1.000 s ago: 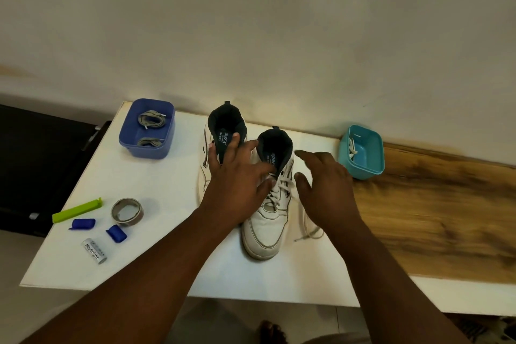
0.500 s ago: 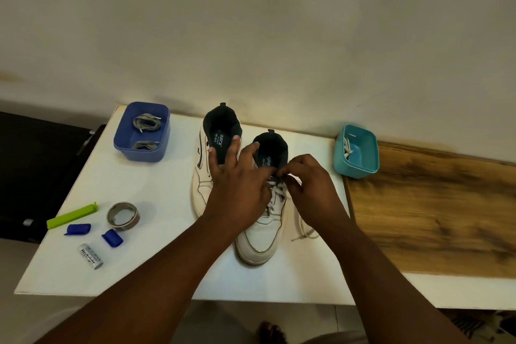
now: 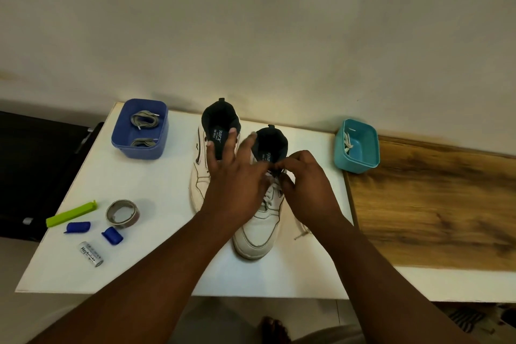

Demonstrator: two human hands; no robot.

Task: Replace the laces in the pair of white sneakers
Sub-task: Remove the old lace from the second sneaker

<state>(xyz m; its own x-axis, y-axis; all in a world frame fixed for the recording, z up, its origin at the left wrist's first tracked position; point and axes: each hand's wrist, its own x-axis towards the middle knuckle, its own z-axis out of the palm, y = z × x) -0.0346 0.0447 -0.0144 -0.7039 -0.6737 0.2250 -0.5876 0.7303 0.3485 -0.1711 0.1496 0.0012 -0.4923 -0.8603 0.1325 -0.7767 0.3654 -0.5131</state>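
Right hand (image 3: 304, 184) fingers newly pinching white lace (image 3: 269, 195); left hand (image 3: 237, 176) fingers spread.

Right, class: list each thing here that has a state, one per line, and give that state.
Right sneaker: still laced in white.
Left sneaker: laces not visible.
Right hand: pinching the white lace at the top.
Left hand: fingers spread, resting over both sneakers.
Blue tub: holds grey laces.
Teal tub: holds white laces.
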